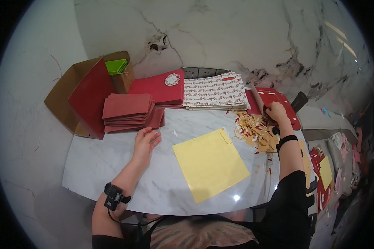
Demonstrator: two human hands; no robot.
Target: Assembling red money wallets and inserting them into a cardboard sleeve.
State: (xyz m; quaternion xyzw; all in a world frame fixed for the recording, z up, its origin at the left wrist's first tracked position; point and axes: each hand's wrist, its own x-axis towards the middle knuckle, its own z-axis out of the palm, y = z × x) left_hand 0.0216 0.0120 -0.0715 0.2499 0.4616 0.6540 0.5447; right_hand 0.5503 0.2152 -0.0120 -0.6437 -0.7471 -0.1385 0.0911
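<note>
At the right side of the marble table, my right hand (pixel 277 113) closes on the edge of a red card (pixel 258 98), which tilts up beside a red folder-like sheet (pixel 274 96). My left hand (pixel 145 143) is empty, with its fingers apart, just in front of a stack of dark red envelopes (pixel 126 108). Between both arms lies a square yellow sheet (pixel 210 166) with a thin cord loop (pixel 226 138) at its far corner. Below my right hand spreads a pile of small tan, white and red pieces (pixel 253 126).
Behind the envelopes are a stack of red sheets (pixel 158 87) with a white ornament and a stack of patterned white sheets (pixel 214 89). An open cardboard box (pixel 64 101) with a green basket (pixel 116 66) stands far left. A dark cylinder (pixel 299 101) is at the right edge.
</note>
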